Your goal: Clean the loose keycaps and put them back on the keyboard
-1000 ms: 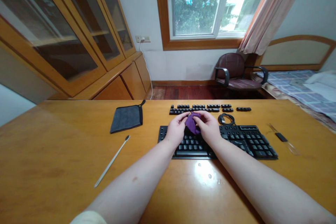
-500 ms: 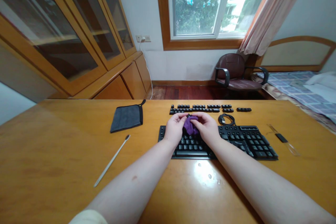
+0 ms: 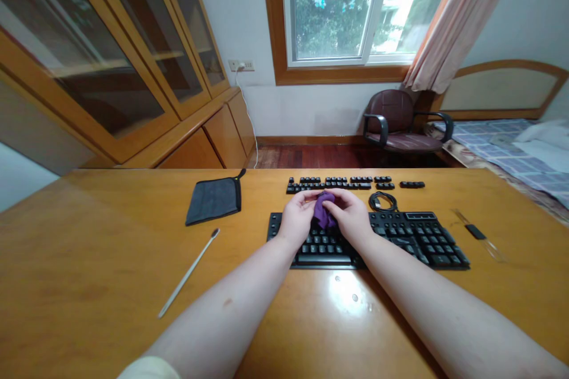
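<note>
Above the upper part of the black keyboard (image 3: 326, 249), my two hands meet around a crumpled purple cloth (image 3: 324, 213). My right hand (image 3: 351, 210) pinches the cloth between thumb and fingers. My left hand (image 3: 297, 214) is closed against the cloth's left side, fingertips touching it. A small black piece, which looks like a keycap, showed at the fingertips a moment ago; fingers and cloth now cover it. Loose black keycaps (image 3: 329, 186) stand in rows behind the keyboard. Its coiled cable (image 3: 383, 202) lies just behind it.
On the wooden desk (image 3: 111, 260), a dark grey cloth (image 3: 213, 201) and a long white-handled brush (image 3: 189, 275) lie to the left. A wire keycap puller (image 3: 476, 232) with a black grip lies right of the keyboard. Beyond the desk stands a chair (image 3: 393, 118).
The purple cloth has been pulled up between my hands and now covers the small black piece at my fingertips. My hands stay in almost the same place.
</note>
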The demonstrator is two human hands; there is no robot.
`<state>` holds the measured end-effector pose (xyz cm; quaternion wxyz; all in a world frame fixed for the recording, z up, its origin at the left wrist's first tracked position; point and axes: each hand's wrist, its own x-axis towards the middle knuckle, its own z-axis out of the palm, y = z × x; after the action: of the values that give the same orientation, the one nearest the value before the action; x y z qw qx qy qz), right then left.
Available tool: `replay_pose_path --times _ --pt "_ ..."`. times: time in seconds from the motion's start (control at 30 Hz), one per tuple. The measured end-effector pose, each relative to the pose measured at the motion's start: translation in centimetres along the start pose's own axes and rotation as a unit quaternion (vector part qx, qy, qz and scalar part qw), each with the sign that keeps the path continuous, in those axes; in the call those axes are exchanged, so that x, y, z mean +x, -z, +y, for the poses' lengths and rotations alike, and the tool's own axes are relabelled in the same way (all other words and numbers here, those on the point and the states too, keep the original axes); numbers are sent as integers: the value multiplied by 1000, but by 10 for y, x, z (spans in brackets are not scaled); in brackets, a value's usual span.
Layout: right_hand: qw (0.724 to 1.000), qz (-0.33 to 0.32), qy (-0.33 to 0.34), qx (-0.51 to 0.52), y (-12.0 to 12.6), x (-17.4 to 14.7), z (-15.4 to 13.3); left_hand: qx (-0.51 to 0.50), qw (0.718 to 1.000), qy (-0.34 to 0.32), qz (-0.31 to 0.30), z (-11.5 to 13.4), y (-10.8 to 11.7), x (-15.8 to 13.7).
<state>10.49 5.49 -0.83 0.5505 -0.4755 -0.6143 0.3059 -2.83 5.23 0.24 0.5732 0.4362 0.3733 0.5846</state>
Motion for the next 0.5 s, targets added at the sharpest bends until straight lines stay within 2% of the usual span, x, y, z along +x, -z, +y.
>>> replay_pose_path --times 0.17,0.5 --pt "999 -4 25 -27 3 0 -6 5 1000 15 6 -2 1 2" --pt "999 -4 13 -35 2 -2 -7 32 999 17 26 3 -1 -1"
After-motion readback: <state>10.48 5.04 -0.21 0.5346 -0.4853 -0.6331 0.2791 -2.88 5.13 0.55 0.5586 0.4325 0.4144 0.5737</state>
